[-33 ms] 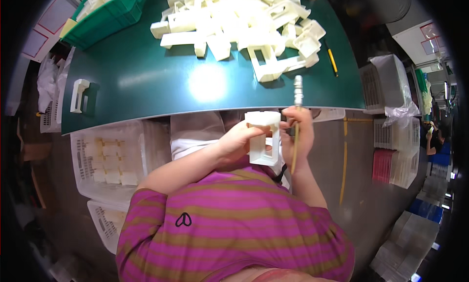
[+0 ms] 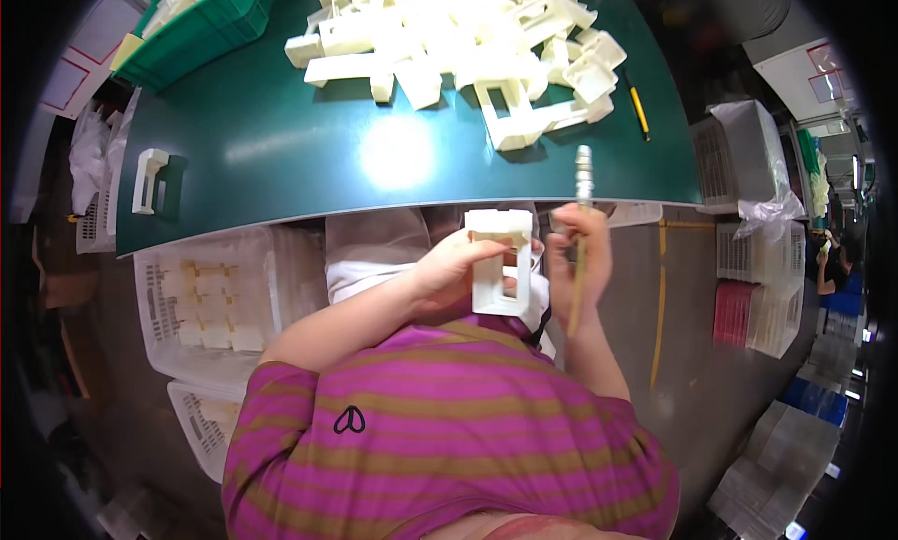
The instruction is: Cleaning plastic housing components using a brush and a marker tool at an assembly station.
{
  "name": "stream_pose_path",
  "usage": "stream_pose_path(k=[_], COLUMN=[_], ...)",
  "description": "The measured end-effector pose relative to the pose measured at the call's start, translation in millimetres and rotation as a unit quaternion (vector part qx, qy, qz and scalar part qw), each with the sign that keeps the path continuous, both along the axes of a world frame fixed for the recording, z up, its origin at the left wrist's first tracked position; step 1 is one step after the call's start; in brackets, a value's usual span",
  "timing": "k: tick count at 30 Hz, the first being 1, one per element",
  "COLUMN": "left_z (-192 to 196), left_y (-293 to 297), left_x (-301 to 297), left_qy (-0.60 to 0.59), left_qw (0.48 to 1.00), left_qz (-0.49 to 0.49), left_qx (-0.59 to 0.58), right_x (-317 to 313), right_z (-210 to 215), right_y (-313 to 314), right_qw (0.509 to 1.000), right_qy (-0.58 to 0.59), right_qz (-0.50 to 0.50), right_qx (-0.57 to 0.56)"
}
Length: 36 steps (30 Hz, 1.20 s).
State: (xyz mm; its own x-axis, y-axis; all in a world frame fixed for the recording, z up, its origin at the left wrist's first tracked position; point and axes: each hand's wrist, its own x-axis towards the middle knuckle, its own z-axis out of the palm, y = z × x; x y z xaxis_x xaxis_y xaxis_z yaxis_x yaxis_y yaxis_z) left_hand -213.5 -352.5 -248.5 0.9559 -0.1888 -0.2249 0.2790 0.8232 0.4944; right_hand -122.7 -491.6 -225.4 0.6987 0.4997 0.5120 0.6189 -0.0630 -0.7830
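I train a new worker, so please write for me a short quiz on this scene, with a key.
1. What does the bare left hand hold? a) green plastic crate; b) white rectangular plastic frame; c) red plastic crate.
2. Complete: the slim yellow pen-like tool lies to the ___ of the heap of white plastic parts.
3. True or false: the bare right hand holds a thin brown rod with a silver metal end.

Key: 1 b; 2 right; 3 true.

Two hands (image 2: pixel 451 265), one handheld white frame (image 2: pixel 485 280), one metal-tipped tube (image 2: pixel 585 187), one yellow stick (image 2: pixel 639 112)
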Motion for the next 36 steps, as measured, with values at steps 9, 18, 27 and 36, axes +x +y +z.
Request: stream_pose_path(k=[9,18,27,36], left_z=[-20,-26,-29,-31], left_y=[10,6,3,-3], left_x=[-24,-33,-34,-31], left_qy=[0.042,0.025,0.007,0.012], left_qw=[0.984,0.989,0.992,0.985], left_qz=[-0.008,-0.012,-0.034,-0.048], left_qx=[-0.172,-0.144,-0.122,-0.168], right_x=[-24,-34,-28,-30], right_z=[-22,-33,-22,-19], right_y=[-71,-66,-58,-66], right_qw=[0.958,0.946,0.96,0.979], right_qy=[0.218,0.236,0.168,0.109], right_qz=[-0.058,-0.018,0.002,-0.027], right_qx=[-0.176,-0.223,-0.224,-0.173])
